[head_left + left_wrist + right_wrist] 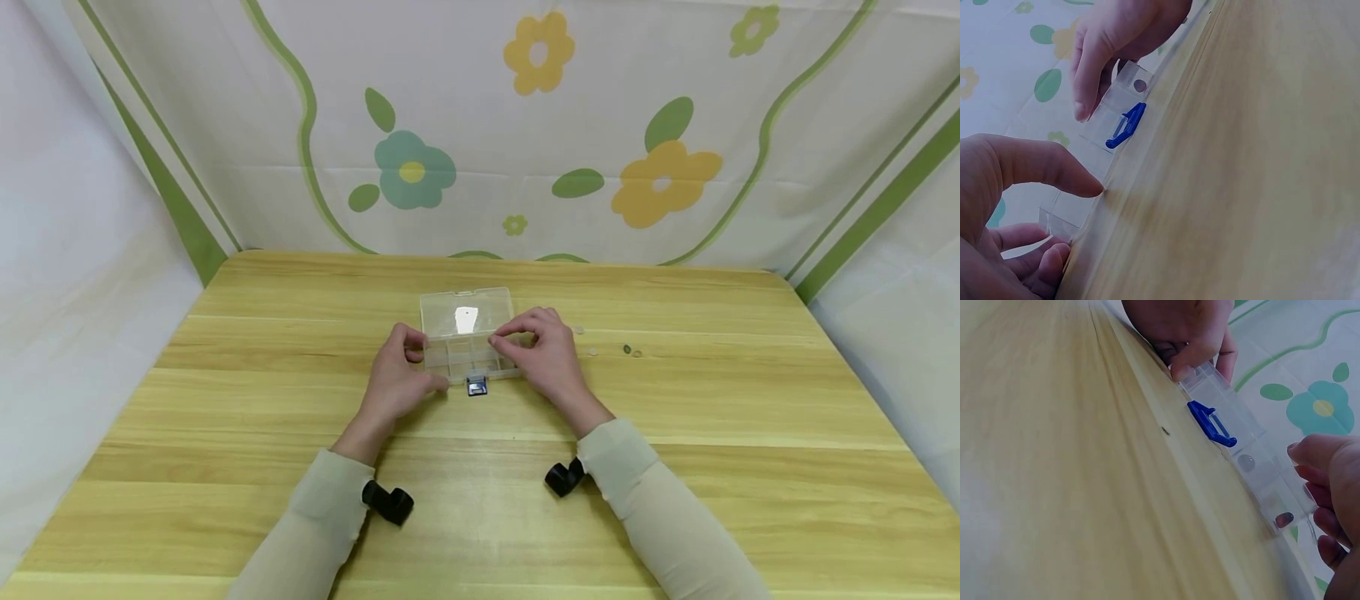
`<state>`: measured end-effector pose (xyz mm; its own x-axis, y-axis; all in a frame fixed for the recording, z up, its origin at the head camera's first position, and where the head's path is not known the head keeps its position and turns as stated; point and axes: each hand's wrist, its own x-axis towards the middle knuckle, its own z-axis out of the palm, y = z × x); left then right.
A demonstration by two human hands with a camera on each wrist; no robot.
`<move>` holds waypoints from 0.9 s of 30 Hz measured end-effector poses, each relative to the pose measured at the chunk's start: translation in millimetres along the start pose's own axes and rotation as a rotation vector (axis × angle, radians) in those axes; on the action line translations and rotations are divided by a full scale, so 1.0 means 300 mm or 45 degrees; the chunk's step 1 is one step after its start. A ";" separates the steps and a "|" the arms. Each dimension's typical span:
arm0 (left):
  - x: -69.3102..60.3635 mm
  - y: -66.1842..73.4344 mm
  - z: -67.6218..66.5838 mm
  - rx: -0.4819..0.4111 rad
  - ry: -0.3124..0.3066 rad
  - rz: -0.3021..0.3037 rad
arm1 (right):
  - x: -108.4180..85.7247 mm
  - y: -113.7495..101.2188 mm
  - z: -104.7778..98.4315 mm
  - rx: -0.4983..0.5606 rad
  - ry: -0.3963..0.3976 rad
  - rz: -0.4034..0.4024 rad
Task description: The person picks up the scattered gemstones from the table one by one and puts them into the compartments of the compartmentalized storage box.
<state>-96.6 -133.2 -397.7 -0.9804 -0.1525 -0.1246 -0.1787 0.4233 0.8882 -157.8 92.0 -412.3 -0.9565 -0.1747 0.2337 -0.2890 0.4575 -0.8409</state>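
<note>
Centrally in the head view, the left hand (397, 377) has its grip clamped on the left end of the clear box (461, 356), thumb at the front edge and fingers bent round the side. Right hand (549, 352): thumb and forefinger tips close together above the box's right half; cannot tell whether anything is pinched between them.

Box position: mid-frame on the table (480, 517), divided into compartments, lid (442, 315) swung open toward the top of the frame. Blue latch (477, 387) projects from the front edge, between the two hands. Right wrist view, lower right: a round grey piece (1246, 463) and a dark reddish piece (1284, 520) in separate compartments.

Outward, right of centre: two pale bits (592, 352) just beyond the right hand, then a dark bit (627, 349) beside a ring-like bit (637, 354).

Edges: a strip of wood separates lid from the table's far edge; wide stretches run to both slanting side edges. Between the sleeves (324, 493), each with a black mount (390, 504) at the cuff, open wood reaches the bottom of the frame. Flowered cloth (480, 125) fills the top, past the far edge.
</note>
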 end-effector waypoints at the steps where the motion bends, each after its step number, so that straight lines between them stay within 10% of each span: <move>1: 0.000 0.000 0.001 0.001 0.000 0.002 | 0.001 -0.001 0.002 0.001 -0.002 -0.001; 27: 0.002 0.002 0.007 -0.020 -0.002 0.002 | 0.008 0.003 0.022 -0.036 -0.003 -0.079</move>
<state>-97.4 -131.2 -398.2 -0.9809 -0.1501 -0.1239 -0.1757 0.4095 0.8952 -160.1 86.3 -415.6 -0.9367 -0.2054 0.2836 -0.3486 0.4701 -0.8109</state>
